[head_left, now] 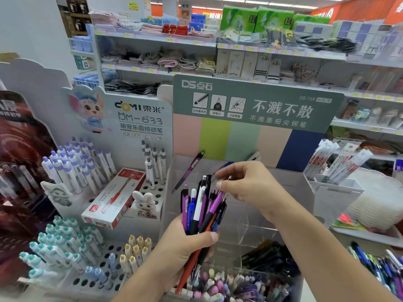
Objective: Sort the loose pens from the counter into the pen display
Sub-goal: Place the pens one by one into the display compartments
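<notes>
Both hands were busy over the pen display (237,171). With my left hand (185,247) I gripped a bundle of pens (202,205), purple, blue, black, white and one red, fanned upright in my fist. My right hand (246,184) hovered just above them, thumb and forefinger pinching the top of one pen in the bundle. Behind it, a purple pen (188,171) leaned in a compartment of the display, and a blue pen (225,165) showed past my fingers. To my left lay a red-and-white pen box (113,199) on a holed rack (109,256).
</notes>
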